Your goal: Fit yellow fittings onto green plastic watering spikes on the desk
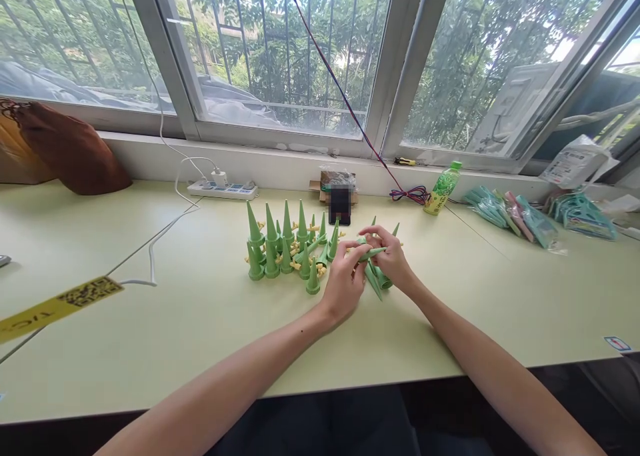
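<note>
My left hand [346,276] grips a green cone [373,252] that lies nearly level, its tip pointing right. Close beside it, my right hand [390,259] has its fingers closed around the base area of a green piece, partly hidden by the fingers. Below the hands more green cones [373,283] lie on the table. To the left stand several upright green cones [271,259] in rows, with small yellow pieces [299,248] among them. One shorter cone [313,279] stands in front, near my left wrist.
On the pale table [200,349], a phone [339,206], a power strip [225,189] and a green bottle [443,189] stand along the back. Bagged items [520,216] lie back right, a brown bag [75,153] back left. A yellow tag [60,307] hangs at left.
</note>
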